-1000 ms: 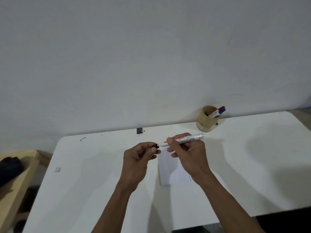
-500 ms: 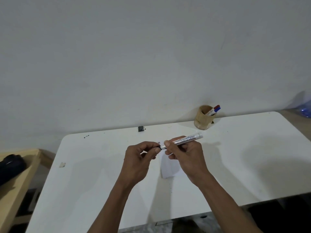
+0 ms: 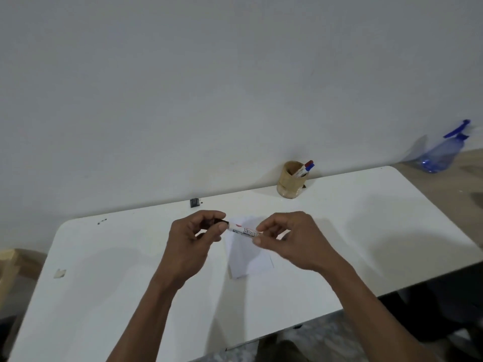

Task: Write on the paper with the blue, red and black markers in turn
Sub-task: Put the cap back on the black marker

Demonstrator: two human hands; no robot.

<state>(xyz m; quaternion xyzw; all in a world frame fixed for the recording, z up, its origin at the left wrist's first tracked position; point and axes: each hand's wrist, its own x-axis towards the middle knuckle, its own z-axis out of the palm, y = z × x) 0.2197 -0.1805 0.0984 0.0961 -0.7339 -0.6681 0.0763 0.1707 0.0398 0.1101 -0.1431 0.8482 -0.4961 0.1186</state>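
Both hands hold one white-barrelled marker (image 3: 243, 230) level above the paper (image 3: 249, 257). My left hand (image 3: 194, 239) pinches its black cap end at the left. My right hand (image 3: 290, 241) grips the barrel's right end with fingertips. The small white paper lies on the white table (image 3: 366, 231) under and just behind the hands, partly hidden by them. A red marker (image 3: 307, 165) and a blue marker (image 3: 310, 168) stand tilted in a bamboo cup (image 3: 291, 182) at the table's back edge.
A small black object (image 3: 194, 203) sits at the back edge by the wall. A scrap of tape (image 3: 59, 273) lies at the left of the table. A blue spray bottle (image 3: 444, 152) lies on the floor at the right. A wooden piece (image 3: 7, 270) shows at far left.
The marker now lies lower and more level, with its barrel showing between the hands. My right hand has slid to the barrel's right end. The view has shifted right, showing the spray bottle.
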